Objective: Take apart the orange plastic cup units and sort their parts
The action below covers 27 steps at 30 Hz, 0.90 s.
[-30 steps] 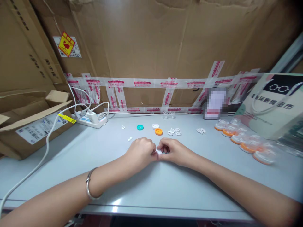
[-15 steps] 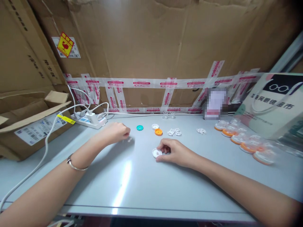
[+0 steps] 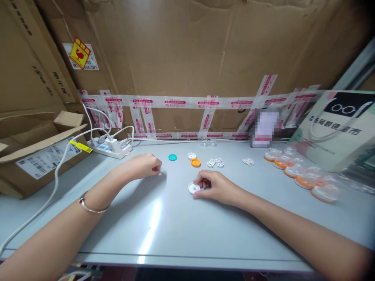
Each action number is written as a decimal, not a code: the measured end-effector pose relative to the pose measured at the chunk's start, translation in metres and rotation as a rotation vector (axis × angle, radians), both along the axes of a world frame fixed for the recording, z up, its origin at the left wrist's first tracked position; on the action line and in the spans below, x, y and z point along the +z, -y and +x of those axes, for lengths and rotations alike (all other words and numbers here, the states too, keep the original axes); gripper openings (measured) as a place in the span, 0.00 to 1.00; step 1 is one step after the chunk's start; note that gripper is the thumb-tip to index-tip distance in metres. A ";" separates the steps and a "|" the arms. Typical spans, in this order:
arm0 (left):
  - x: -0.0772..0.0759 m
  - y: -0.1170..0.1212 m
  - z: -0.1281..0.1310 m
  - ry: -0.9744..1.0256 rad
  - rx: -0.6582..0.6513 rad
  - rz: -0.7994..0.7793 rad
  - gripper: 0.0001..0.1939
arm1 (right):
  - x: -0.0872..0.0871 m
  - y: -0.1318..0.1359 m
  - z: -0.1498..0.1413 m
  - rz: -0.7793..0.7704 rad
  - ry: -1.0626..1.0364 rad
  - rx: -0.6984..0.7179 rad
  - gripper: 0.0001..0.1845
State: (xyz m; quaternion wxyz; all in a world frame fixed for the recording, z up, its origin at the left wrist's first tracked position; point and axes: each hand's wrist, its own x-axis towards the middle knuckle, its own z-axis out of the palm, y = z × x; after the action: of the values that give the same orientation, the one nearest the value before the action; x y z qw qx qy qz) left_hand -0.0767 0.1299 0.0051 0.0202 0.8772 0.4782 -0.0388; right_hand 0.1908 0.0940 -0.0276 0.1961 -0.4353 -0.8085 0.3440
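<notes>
The left hand's fingers are partly hiding small white pieces; the phone screen is showing only as pixel blocks; the picture's right edge is cutting off the paper bag.

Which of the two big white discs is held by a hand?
The nearer white disc, pinched by the right hand; the other white disc lies untouched behind the orange disc.

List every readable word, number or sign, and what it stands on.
"…眼镜…市": pale paper bag with rope handles
"LM27…": white paper label
Broken-glass sign: red-and-yellow diamond sticker
Too small or blurred: the bag's lesser print, white label on open cardboard box, yellow cable tag, red-and-white tape, brown cardboard at left.
</notes>
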 end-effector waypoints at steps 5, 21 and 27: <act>0.003 -0.001 -0.004 0.083 -0.031 -0.036 0.11 | 0.000 0.001 0.001 -0.019 -0.020 0.006 0.17; -0.005 0.031 0.042 0.476 -0.200 -0.079 0.15 | -0.002 -0.003 0.001 -0.072 -0.091 0.025 0.19; -0.028 0.045 0.070 0.645 -0.189 -0.136 0.16 | -0.001 -0.002 0.001 -0.095 -0.142 0.029 0.19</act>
State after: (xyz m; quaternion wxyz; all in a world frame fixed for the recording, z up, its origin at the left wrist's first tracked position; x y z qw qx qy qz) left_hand -0.0070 0.0846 -0.0229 0.2250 0.8813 0.3601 0.2072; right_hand 0.1919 0.0958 -0.0285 0.2271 -0.4069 -0.7816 0.4148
